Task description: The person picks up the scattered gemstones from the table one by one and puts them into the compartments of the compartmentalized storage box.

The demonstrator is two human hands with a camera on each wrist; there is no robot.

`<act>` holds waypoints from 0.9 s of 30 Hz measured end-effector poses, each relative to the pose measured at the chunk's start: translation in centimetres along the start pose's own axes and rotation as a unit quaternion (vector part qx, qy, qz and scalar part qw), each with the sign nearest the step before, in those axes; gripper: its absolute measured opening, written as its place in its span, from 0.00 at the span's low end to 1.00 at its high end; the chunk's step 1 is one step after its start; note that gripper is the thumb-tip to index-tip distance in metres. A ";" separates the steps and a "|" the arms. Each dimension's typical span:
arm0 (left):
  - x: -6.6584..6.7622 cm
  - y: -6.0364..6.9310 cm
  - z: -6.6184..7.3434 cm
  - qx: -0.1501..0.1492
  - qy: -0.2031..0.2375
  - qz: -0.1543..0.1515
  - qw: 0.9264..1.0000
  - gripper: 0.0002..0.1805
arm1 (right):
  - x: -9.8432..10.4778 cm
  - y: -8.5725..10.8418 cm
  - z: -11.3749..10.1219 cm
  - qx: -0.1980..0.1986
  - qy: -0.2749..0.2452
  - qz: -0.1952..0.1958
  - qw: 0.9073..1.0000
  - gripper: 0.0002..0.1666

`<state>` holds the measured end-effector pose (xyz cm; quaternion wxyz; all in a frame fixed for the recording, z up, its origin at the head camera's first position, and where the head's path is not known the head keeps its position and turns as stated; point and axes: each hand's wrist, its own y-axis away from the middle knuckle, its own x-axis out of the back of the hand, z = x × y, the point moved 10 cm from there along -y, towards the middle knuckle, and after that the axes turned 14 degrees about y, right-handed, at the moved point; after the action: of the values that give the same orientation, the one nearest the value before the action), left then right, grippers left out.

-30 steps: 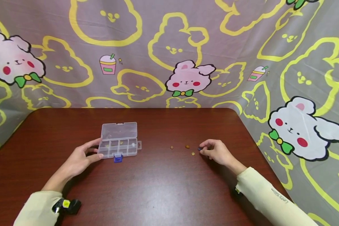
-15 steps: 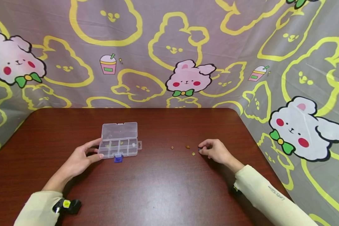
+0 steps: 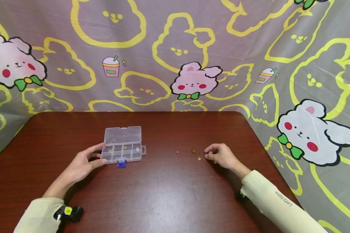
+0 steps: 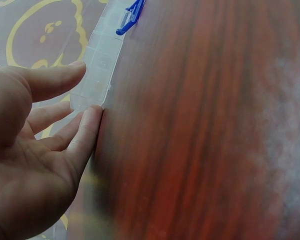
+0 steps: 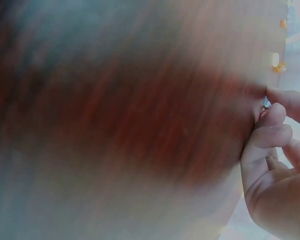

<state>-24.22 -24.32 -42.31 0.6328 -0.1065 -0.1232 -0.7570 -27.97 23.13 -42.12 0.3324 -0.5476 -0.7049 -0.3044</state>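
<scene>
A clear plastic compartment box (image 3: pixel 127 159) lies with its lid raised, left of the table's middle; several small pale stones show in its sections. My left hand (image 3: pixel 82 164) holds the box at its left end, thumb by the front corner and fingers by the rear; the left wrist view shows this hand (image 4: pixel 45 135) at the box's end (image 4: pixel 97 75). On the right, my right hand (image 3: pixel 222 156) pinches a small dark blue stone (image 3: pixel 205 153) between thumb and index finger, down at the tabletop. Fingertips hide most of it, also in the right wrist view.
Left of my right hand lie a yellowish stone (image 3: pixel 199 159), an amber stone (image 3: pixel 193 151) and a small brownish stone (image 3: pixel 177 152). A blue latch (image 3: pixel 122 164) juts from the box's front. A patterned curtain (image 3: pixel 151 58) stands behind the brown table (image 3: pixel 160 194).
My right hand's fingertips have shifted very slightly around the dark blue stone, covering more of it. The left hand and the box stay where they were.
</scene>
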 end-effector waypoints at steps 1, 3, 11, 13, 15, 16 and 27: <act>0.0 0.0 0.0 0.001 0.000 0.000 1.000 0.39 | 0.0 0.0 0.0 0.000 0.002 0.000 1.000 0.06; 0.0 0.0 0.0 0.001 -0.001 0.000 1.000 0.39 | 0.0 0.0 -0.1 0.000 0.008 0.001 1.000 0.05; 0.2 -0.1 -0.2 0.004 -0.009 -0.001 1.000 0.39 | 0.0 0.1 -0.2 -0.002 0.020 0.003 1.000 0.05; 0.2 -0.1 -0.2 0.002 -0.009 -0.001 1.000 0.39 | 0.0 0.1 -0.2 -0.003 0.020 0.003 1.000 0.04; 0.2 -0.1 -0.2 0.001 -0.008 -0.002 1.000 0.39 | 0.0 0.2 -0.2 -0.004 0.019 0.002 1.000 0.04; 0.2 -0.1 -0.2 0.000 -0.009 -0.002 1.000 0.39 | 0.0 0.2 -0.2 -0.005 0.020 0.002 1.000 0.04; 0.2 -0.1 -0.2 0.004 -0.013 -0.001 1.000 0.39 | 0.1 0.1 -0.1 -0.001 0.022 0.005 1.000 0.04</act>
<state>-24.39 -24.52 -42.50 0.6309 -0.1137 -0.1342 -0.7556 -27.82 23.09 -41.98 0.3491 -0.5443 -0.6945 -0.3154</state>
